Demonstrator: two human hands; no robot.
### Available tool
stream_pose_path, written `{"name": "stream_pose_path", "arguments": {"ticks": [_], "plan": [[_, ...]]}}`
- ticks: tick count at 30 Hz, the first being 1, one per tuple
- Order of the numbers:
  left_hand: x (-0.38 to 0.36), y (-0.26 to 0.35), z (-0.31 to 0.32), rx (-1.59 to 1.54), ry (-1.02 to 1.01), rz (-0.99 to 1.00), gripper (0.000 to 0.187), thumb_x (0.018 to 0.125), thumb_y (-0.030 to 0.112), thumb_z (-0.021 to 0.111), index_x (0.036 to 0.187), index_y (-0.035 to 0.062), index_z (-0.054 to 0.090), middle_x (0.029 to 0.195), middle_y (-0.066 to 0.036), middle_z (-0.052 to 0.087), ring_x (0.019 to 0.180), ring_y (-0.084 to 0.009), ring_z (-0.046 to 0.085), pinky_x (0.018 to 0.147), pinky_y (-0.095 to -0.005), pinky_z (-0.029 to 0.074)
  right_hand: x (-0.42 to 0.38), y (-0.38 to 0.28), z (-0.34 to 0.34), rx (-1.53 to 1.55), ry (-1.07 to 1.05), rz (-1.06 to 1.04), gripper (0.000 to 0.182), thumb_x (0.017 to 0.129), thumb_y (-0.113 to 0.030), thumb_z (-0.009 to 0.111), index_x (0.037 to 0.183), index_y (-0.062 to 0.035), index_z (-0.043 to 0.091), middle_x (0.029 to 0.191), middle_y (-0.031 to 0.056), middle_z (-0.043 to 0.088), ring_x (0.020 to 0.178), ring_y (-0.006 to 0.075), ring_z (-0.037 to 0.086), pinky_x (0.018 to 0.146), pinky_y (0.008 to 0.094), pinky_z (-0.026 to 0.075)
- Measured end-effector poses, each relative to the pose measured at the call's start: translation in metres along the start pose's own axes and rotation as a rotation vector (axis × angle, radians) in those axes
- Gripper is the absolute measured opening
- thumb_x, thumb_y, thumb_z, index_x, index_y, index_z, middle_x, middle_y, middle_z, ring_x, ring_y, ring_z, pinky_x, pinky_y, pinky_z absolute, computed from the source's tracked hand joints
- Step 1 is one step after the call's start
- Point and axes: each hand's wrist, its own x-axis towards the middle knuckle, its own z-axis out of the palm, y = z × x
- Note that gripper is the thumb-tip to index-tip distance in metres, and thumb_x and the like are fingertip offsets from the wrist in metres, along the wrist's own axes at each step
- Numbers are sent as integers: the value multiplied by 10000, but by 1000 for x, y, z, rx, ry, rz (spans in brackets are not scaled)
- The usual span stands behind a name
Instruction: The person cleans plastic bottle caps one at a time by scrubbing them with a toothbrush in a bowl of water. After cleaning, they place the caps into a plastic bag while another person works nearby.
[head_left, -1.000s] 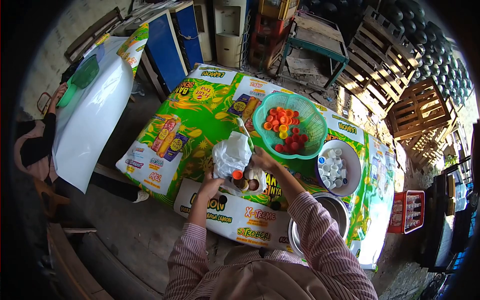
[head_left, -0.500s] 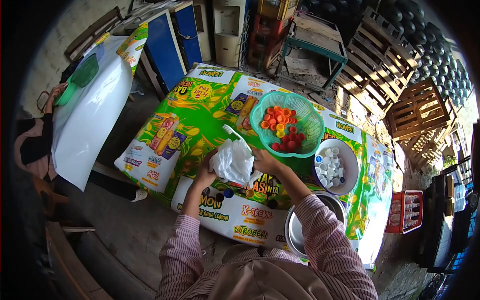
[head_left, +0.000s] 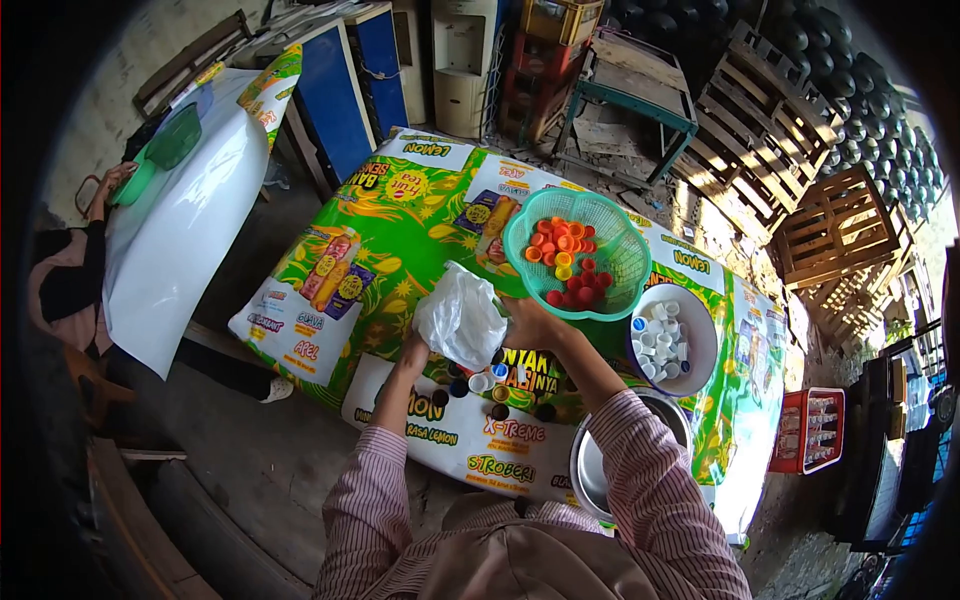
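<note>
Between my hands is a crumpled white plastic bag (head_left: 458,315), tipped over the table. My left hand (head_left: 414,350) grips its near left side, with the fingers partly hidden by the plastic. My right hand (head_left: 528,325) is closed on the bag's right edge. Just below the bag lie several loose bottle caps (head_left: 481,382), white, blue and dark. Beyond my right hand stands a turquoise plastic basket (head_left: 630,235) holding orange, yellow and red caps. To its right, a bowl (head_left: 705,330) contains white caps, a few of them with blue.
A metal basin (head_left: 590,455) sits at the near table edge beside my right forearm. The table has a green printed cover (head_left: 400,235). On the left, another person's hand (head_left: 120,175) touches a green basket (head_left: 145,183). A red crate (head_left: 790,430) stands right of the table.
The bag has been tilted, and more caps, white and blue among them, now lie below it. A white toothbrush-like handle behind the bag is no longer visible.
</note>
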Motion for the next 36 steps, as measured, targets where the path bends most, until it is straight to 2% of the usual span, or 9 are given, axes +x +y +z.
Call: {"name": "stream_pose_path", "arguments": {"ticks": [8, 11, 13, 16, 21, 26, 29, 33, 36], "plan": [[-24, 72, 36, 446, -9, -62, 468, 856, 264, 492, 1250, 16, 442, 1201, -94, 521, 1070, -169, 498, 906, -302, 384, 0, -10, -27, 92, 15, 13, 451, 559, -70, 672, 973, 31, 524, 963, 263, 573, 928, 427, 544, 768, 417, 468], [-19, 58, 25, 365, -57, -32, 632, 799, 277, 585, 1316, 13, 334, 1252, -126, 476, 1119, -199, 472, 934, -323, 371, -1, -17, -33, 191, 6, 5, 574, 579, -132, 735, 1076, 18, 490, 1009, 216, 579, 953, 371, 560, 802, 391, 453], [-17, 51, 21, 748, -232, 249, 872, 711, 289, 690, 1370, 22, 186, 1316, -157, 402, 1173, -227, 430, 961, -341, 355, 0, -32, -44, 257, 17, -15, 696, 577, -204, 787, 1156, 4, 461, 1063, 178, 576, 980, 323, 562, 851, 376, 432], [-18, 58, 28, 791, -241, 62, 1057, 631, 301, 759, 1388, 43, 68, 1347, -169, 347, 1198, -247, 400, 975, -354, 346, -2, -20, -33, 159, 134, -121, 678, 581, -199, 783, 1146, 9, 471, 1089, 196, 561, 1011, 331, 546, 866, 374, 422], [-1, 35, 20, 220, -229, -41, 421, 833, 273, 513, 1172, 25, 494, 1128, -37, 553, 1037, -153, 523, 891, -304, 399, 0, -4, -20, 120, 93, 199, 527, 627, -97, 710, 1091, 28, 493, 1032, 227, 564, 973, 363, 552, 833, 387, 428], [11, 28, 18, -114, -282, -131, 382, 868, 302, 458, 1155, 54, 509, 1093, -40, 567, 996, -131, 540, 871, -291, 412, 9, -13, -29, 155, 201, 309, 329, 631, -54, 618, 924, 59, 520, 829, 268, 580, 798, 423, 578, 668, 410, 467], [8, 35, 24, -149, -188, -165, 391, 868, 324, 452, 1146, 55, 513, 1080, -42, 572, 982, -131, 548, 870, -293, 418, 14, -16, -37, 210, 168, 480, 275, 644, -77, 622, 872, 33, 516, 737, 218, 576, 688, 310, 594, 625, 381, 458], [8, 36, 29, -167, -151, -83, 379, 869, 324, 459, 1133, 58, 515, 1074, -33, 571, 970, -147, 554, 868, -304, 424, 19, 11, -23, 378, 239, 380, 263, 671, -116, 656, 857, 16, 525, 719, 152, 572, 662, 202, 555, 612, 356, 451], [8, 40, 34, -213, -126, -20, 371, 869, 322, 467, 1133, 66, 510, 1064, -28, 564, 966, -150, 553, 861, -307, 424, 14, 3, -26, 369, 198, 392, 301, 690, -129, 679, 913, 19, 541, 746, 155, 587, 679, 201, 565, 630, 355, 457]]}}
